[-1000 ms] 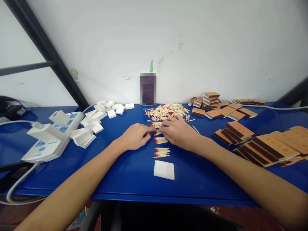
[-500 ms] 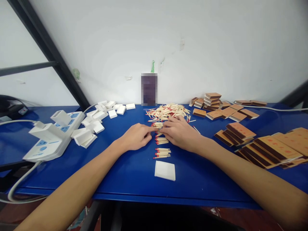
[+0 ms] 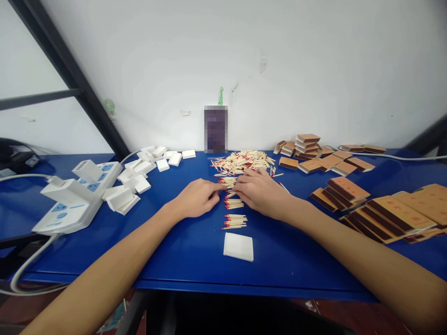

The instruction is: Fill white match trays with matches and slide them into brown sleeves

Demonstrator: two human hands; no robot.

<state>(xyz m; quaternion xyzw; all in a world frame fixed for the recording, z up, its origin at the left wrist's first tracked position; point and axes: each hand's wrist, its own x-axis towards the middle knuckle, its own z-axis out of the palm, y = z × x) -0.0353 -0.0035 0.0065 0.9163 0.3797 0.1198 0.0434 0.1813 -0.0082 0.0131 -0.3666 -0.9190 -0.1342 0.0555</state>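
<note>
Both hands lie palm-down on the blue surface (image 3: 181,253), meeting at the near edge of a loose pile of red-tipped matches (image 3: 242,162) that sits at 12 o'clock from them. The left hand (image 3: 196,198) is curled narrow, its thumb and forefinger pinched toward a small cluster of matches (image 3: 228,183) between the two hands; whether it actually grips any cannot be told. The right hand (image 3: 260,191) is half-closed, fingers bent down onto the same cluster and touching it. At 6 o'clock from the hands lie two aligned match bundles, the nearer bundle (image 3: 234,221) just beyond a white inner tray (image 3: 238,246) that rests alone near the front edge. At 10 o'clock, more white trays (image 3: 139,174) are scattered beside a white power strip (image 3: 75,197) with plugged adapters. At 2 to 3 o'clock, brown matchbox sleeves (image 3: 347,186) lie in stacks and overlapping rows. A dark blurred object (image 3: 215,129) stands against the wall at 12 o'clock, behind the pile
</note>
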